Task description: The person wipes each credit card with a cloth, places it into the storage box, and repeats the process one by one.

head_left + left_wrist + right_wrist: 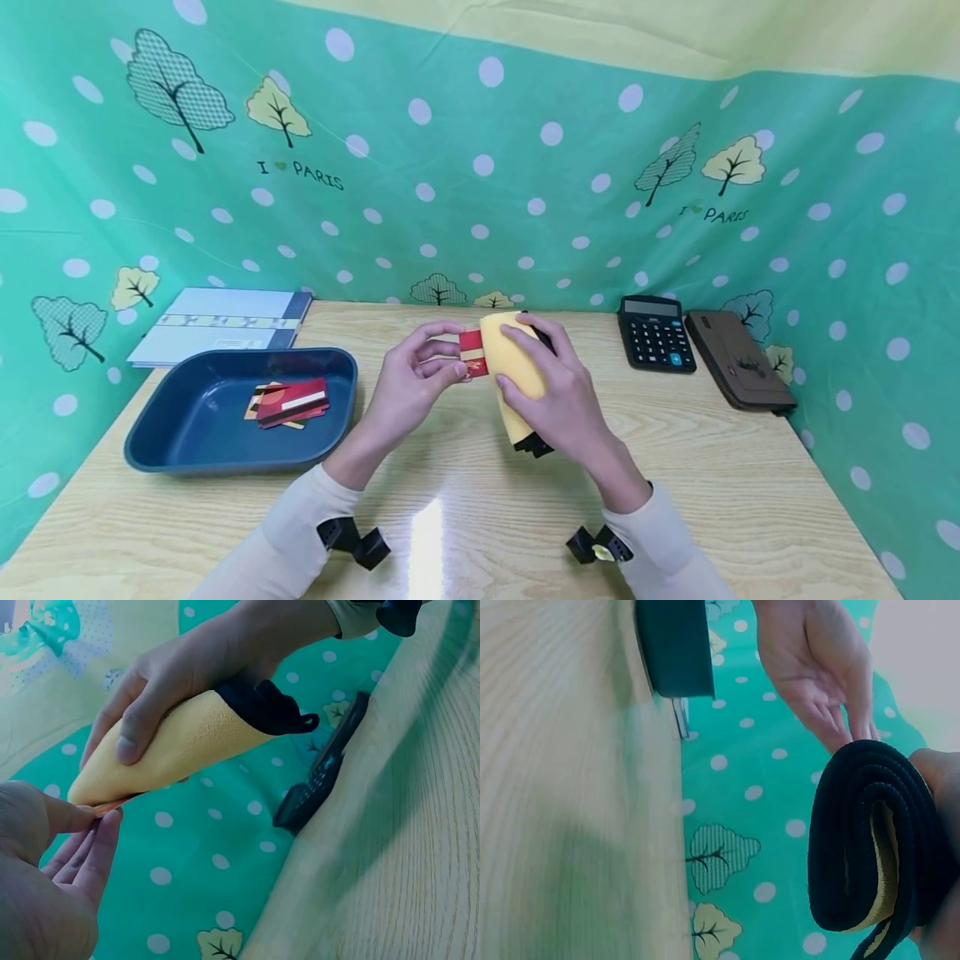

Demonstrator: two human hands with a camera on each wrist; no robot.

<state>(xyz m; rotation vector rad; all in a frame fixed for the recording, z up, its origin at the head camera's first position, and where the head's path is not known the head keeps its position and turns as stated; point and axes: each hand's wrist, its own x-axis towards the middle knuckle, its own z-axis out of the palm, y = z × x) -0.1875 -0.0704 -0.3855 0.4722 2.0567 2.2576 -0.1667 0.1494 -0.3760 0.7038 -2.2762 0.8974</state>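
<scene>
In the head view my left hand (408,379) pinches a red card (473,354) with a gold stripe between thumb and fingers. The card's far end is hidden at the edge of a rolled cloth (513,358), yellow with black edging. My right hand (562,396) grips that roll from the right, thumb and fingers spread over its yellow face. In the left wrist view the card (112,805) peeks out under the rolled end, and a black loop (306,724) sticks out at the other end. The right wrist view looks onto the spiralled black layers (862,832), held above the table.
A dark blue tub (161,400) at left contains several red and gold cards (292,402). Behind it lies a pale blue-and-white folder or book (225,325). At the back right are a black calculator (656,333) and a brown case (738,362). A patterned green curtain (480,192) closes the back.
</scene>
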